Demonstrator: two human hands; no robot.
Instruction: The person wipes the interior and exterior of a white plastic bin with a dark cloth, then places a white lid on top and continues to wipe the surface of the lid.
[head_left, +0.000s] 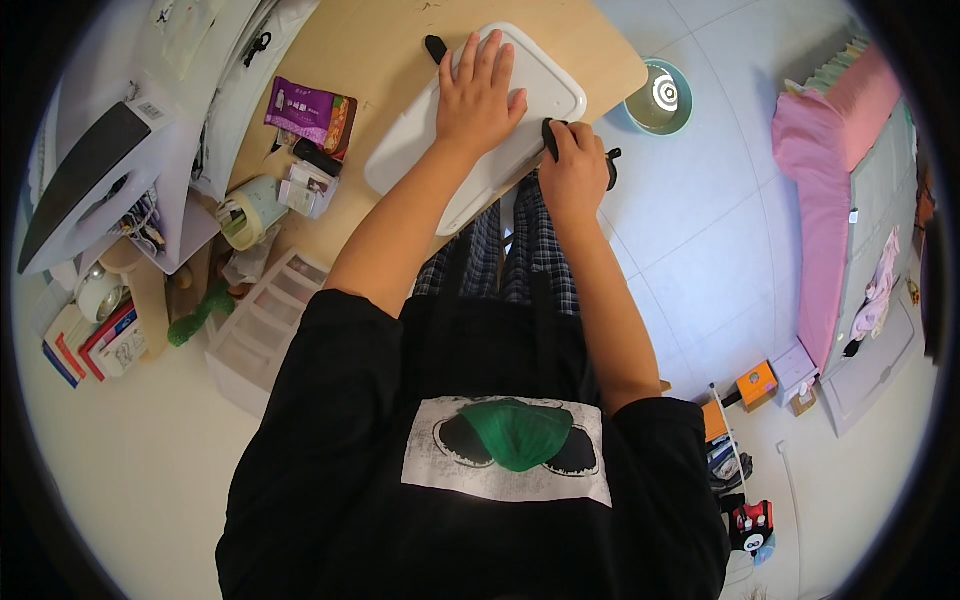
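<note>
A white plastic lid (409, 142) with rounded corners, seemingly on a storage box, lies across the wooden table in front of me. My left hand (480, 97) rests flat on its upper face, palm down with the fingers spread. At the lid's right edge, my right hand (574, 169) is curled around a black piece (551, 139), perhaps a handle or latch; most of it is hidden by the fingers. Another black part (613, 166) shows just beyond that hand. A similar black piece (435, 49) sticks out at the lid's far left side.
Purple snack packet (300, 109), black cylinder (316, 157) and pale bin (251, 212) are on the table's left (375, 45). Below stands a clear drawer unit (259, 322). A teal basin of water (660, 97) sits on the floor, right; farther right is a pink-edged bed (821, 225).
</note>
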